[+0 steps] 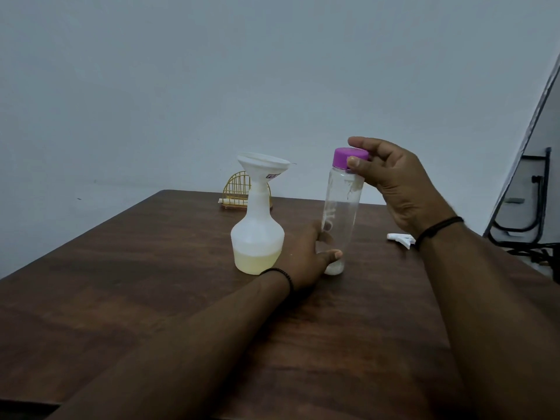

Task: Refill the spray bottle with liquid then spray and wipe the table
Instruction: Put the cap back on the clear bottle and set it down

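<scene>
A white translucent spray bottle [257,237] stands on the dark wooden table [151,298] with pale yellow liquid in its lower part and a white funnel [263,168] in its neck. To its right stands a clear, nearly empty bottle [342,213] with a purple cap [350,157]. My left hand [309,256] grips the clear bottle near its base. My right hand [394,183] has its thumb and fingers closed on the purple cap. The white spray head [400,238] lies on the table behind my right wrist.
A gold wire holder [238,189] stands at the table's far edge behind the spray bottle. A black metal frame [533,207] and a leaning board are off the table at the right. A pale wall lies behind.
</scene>
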